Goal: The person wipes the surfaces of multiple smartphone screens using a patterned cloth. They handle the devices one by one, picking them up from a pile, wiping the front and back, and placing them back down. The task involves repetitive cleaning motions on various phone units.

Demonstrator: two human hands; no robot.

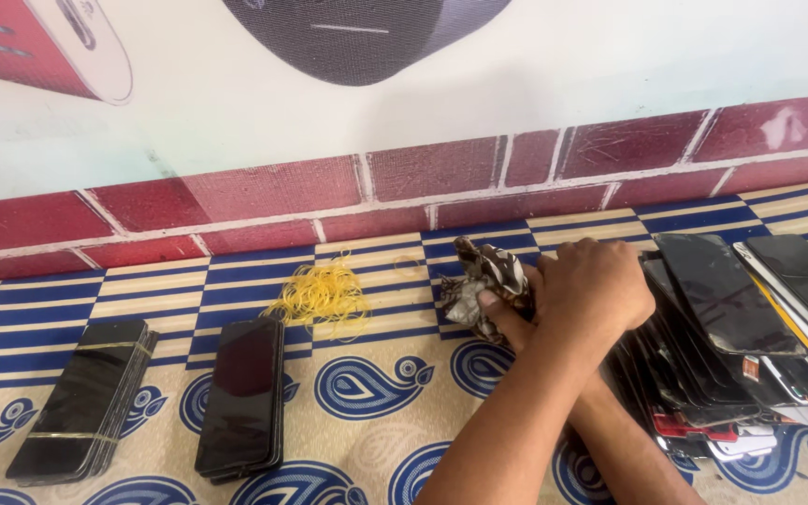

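My arms cross over the patterned mat. My left hand (597, 288) lies on top, knuckles up and fingers curled, against a crumpled dark-and-pale cloth (486, 277). My right hand (505, 316) is mostly hidden beneath the left forearm; one finger shows, pressed on the cloth's lower side. Both hands seem to grip the cloth. Just right of them lies a loose pile of dark phone screen panels (731, 327), overlapping and fanned out.
A heap of yellow rubber bands (320, 299) lies left of the cloth, one single band (409, 265) behind. Two banded stacks of black panels (86, 397) (243, 393) rest at the left. A brick-patterned wall strip (329, 192) borders the mat at the back.
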